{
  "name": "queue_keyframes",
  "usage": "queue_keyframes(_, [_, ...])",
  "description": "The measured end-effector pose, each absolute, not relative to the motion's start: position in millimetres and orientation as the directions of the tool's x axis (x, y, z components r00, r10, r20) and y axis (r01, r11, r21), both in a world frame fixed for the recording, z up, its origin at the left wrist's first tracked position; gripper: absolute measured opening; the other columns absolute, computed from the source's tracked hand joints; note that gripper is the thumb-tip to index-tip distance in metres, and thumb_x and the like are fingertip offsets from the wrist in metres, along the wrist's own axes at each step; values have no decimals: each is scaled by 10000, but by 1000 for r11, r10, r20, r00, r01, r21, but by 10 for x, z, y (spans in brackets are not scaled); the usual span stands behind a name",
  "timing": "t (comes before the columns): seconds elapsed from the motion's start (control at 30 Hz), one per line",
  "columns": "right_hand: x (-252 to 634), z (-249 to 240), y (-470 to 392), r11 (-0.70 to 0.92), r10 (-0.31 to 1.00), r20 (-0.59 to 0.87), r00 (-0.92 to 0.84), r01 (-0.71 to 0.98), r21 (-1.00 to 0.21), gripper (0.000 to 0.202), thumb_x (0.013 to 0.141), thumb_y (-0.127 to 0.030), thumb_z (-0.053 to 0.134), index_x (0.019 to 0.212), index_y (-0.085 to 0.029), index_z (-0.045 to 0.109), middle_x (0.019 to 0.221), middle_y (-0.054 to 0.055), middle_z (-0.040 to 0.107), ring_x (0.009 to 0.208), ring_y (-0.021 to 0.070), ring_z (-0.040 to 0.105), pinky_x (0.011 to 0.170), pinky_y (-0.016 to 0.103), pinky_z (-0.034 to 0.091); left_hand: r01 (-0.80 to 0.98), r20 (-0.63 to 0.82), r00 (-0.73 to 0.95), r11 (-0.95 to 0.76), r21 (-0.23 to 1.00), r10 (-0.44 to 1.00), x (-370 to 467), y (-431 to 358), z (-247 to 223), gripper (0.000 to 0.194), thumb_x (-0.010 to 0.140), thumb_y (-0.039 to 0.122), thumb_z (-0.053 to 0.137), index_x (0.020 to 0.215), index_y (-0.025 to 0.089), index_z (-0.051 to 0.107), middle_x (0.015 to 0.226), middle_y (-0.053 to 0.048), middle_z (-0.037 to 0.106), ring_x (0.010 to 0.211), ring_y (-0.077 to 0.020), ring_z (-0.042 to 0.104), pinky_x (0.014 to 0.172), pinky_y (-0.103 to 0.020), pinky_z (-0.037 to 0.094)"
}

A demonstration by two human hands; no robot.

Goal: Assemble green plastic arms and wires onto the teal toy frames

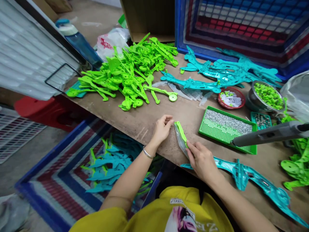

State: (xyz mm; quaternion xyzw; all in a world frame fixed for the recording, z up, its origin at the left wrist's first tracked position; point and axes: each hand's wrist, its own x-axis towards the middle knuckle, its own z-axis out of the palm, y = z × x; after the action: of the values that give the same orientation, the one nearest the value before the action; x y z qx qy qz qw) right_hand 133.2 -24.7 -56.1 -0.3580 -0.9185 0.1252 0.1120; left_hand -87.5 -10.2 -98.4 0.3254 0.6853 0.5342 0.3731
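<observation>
My right hand (pixel 201 159) grips a narrow bright green plastic piece (pixel 181 130) with a translucent blade-like piece (pixel 181 141) along its side, held at a slant over the brown table (pixel 147 122). Just left of its far tip is my left hand (pixel 162 129), its fingers curled in toward the thumb. Whether anything small sits between those fingers I cannot make out. A long turquoise plastic bow-shaped part (pixel 253 175) lies near the table's front edge, partly behind my right hand and forearm.
Green plastic arms (pixel 130 74) are heaped at the back left. Behind stand turquoise parts (pixel 217 69), a red basket (pixel 231 97) and a metal bowl (pixel 267 95). A green tray (pixel 205 125) holds small metal pieces. A grey tool (pixel 267 137) juts in from the right. Below left is a crate (pixel 55 174).
</observation>
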Motion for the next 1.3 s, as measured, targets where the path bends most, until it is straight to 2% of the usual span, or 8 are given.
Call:
queue_keyframes(0.2, [1195, -497, -229, 678, 713, -22, -701, 697, -231, 333, 995, -278, 516, 1265, -199, 696, 825, 68, 652, 776, 193, 635, 672, 275, 439, 167, -156, -476, 263, 950, 865, -974, -11, -1038, 216, 831, 208, 632, 1040, 183, 681, 897, -66, 750, 821, -190, 707, 762, -316, 577])
queue_keyframes(0.4, [1134, -406, -192, 668, 704, -136, -697, 715, -203, 330, 1010, -279, 497, 1273, -219, 687, 893, 77, 678, 842, 199, 643, 693, 280, 422, 212, -151, -446, 268, 940, 882, -963, 5, -1010, 219, 828, 209, 637, 1038, 171, 682, 891, -66, 754, 781, -184, 706, 736, -312, 571])
queue_keyframes(0.63, [1130, -380, -150, 687, 687, -117, -717, 694, -213, 313, 995, -251, 503, 1231, -203, 704, 874, 89, 686, 818, 203, 647, 647, 277, 433, 215, -119, -459, 240, 947, 880, -937, 20, -962, 365, 669, 234, 835, 993, 164, 684, 842, -54, 743, 737, -178, 696, 734, -319, 560])
queue_keyframes(0.93, [1158, -357, -131, 636, 698, -201, -688, 724, -267, 301, 964, -239, 535, 1215, -226, 701, 919, 96, 689, 825, 228, 683, 665, 292, 450, 193, -114, -432, 215, 957, 895, -932, 24, -961, 244, 667, 197, 817, 897, 163, 744, 806, -55, 750, 757, -186, 704, 766, -332, 572])
queue_keyframes(1.03, [1117, -315, -32, 577, 708, -248, -661, 744, -337, 250, 947, -269, 578, 1153, -213, 709, 972, 101, 705, 852, 232, 691, 691, 294, 449, 205, -111, -437, 218, 954, 893, -914, 3, -940, 202, 686, 215, 808, 878, 175, 762, 805, -56, 759, 762, -197, 705, 783, -350, 570])
queue_keyframes(1.13, [1005, -346, 167, 457, 726, -258, -638, 727, -512, 238, 972, -338, 563, 1082, -175, 696, 947, 97, 731, 867, 219, 688, 742, 298, 447, 207, -108, -448, 220, 953, 887, -902, -15, -927, 194, 695, 234, 805, 878, 178, 773, 819, -63, 766, 774, -205, 707, 800, -358, 564])
queue_keyframes(1.23, [849, -431, 372, 299, 720, -318, -616, 690, -660, 297, 925, -320, 633, 1167, -149, 634, 889, 61, 739, 831, 191, 681, 749, 283, 443, 189, -112, -456, 219, 957, 883, -898, -20, -933, 205, 687, 233, 807, 880, 171, 774, 832, -70, 769, 786, -208, 710, 804, -356, 563])
queue_keyframes(1.3, [763, -484, 454, 234, 714, -366, -597, 696, -679, 370, 857, -295, 685, 1189, -150, 607, 862, 37, 731, 800, 186, 670, 722, 277, 438, 166, -121, -460, 219, 961, 880, -895, -19, -951, 218, 678, 230, 808, 884, 169, 770, 838, -70, 770, 796, -207, 712, 812, -355, 563])
